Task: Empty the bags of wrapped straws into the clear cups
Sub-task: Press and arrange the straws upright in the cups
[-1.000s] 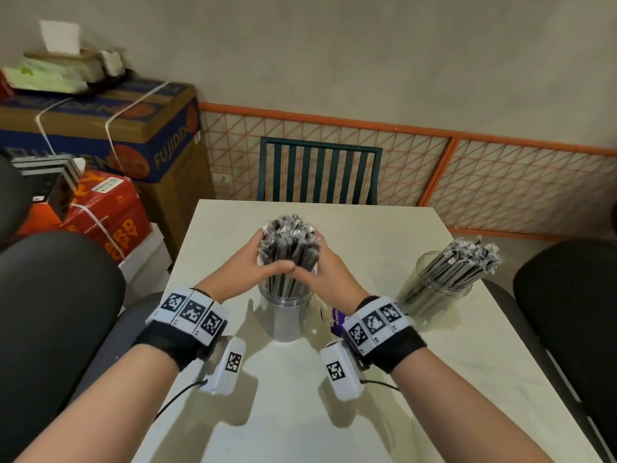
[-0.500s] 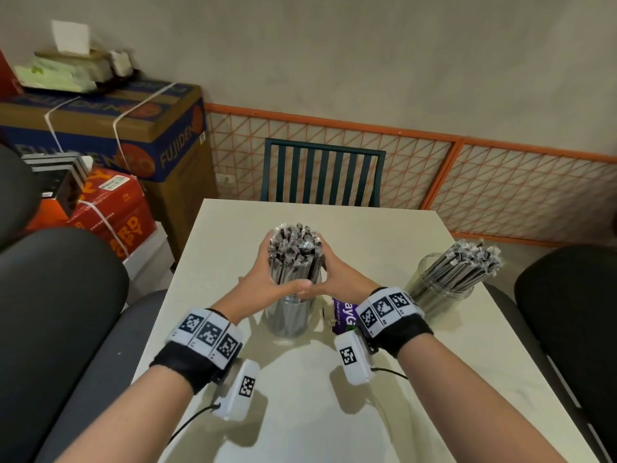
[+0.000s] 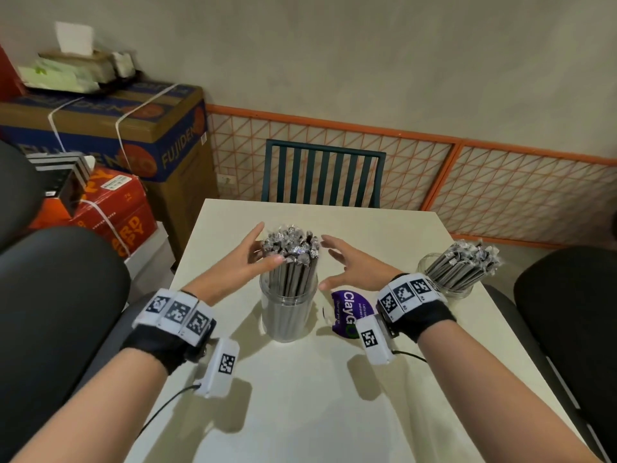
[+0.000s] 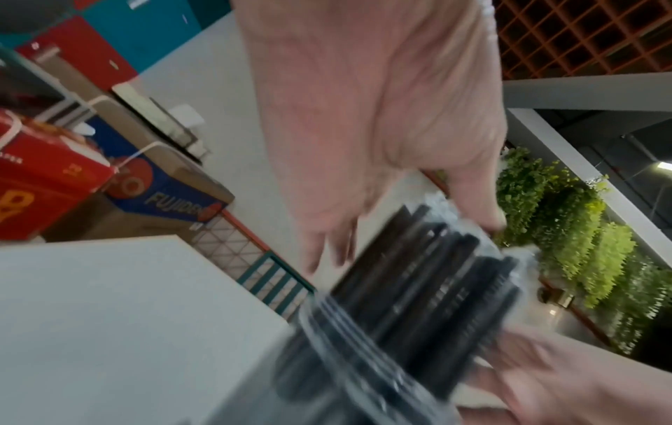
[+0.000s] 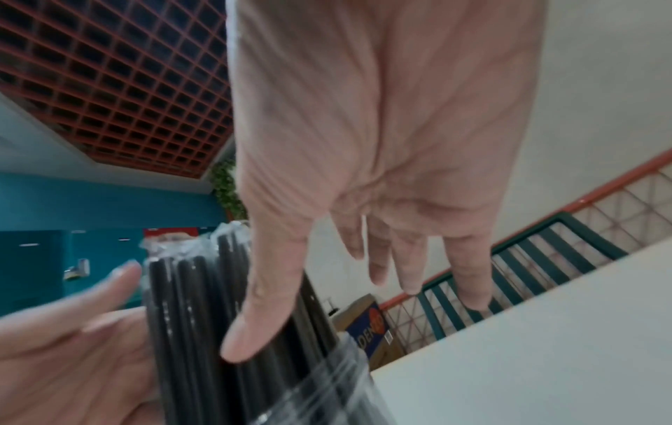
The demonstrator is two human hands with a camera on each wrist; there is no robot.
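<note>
**Both hands spread on either side of the filled middle cup**

A clear cup (image 3: pixel 287 314) stands near the middle of the pale table (image 3: pixel 300 412), packed with a bundle of wrapped straws (image 3: pixel 291 262) that stands nearly upright, the crinkled wrapper ends bunched well above the rim. The left hand (image 3: pixel 242 262) is to the left of the bundle with its fingers straight and spread; its thumb lies at the wrapper ends, though whether it touches them cannot be told. The right hand (image 3: pixel 350 265) is to the right of the bundle, fingers likewise spread and relaxed, apart from the straws and gripping nothing. From the left wrist view the left hand (image 4: pixel 371 129) shows an open palm with the dark straws (image 4: pixel 429 287) in front of it; from the right wrist view the right hand (image 5: pixel 382 158) is open too, its thumb pointing down in front of the straws (image 5: pixel 203 316).

A second clear cup (image 3: pixel 449 279) stands close to the right edge of the table, its straws (image 3: pixel 462 262) leaning toward the right. A purple packet (image 3: pixel 350 312) lies flat on the table just right of the middle cup, partly hidden under the right wrist.

A green slatted chair (image 3: pixel 322 177) stands at the far edge of the table, and stacked cardboard boxes (image 3: pixel 110 135) sit beyond the left edge
</note>
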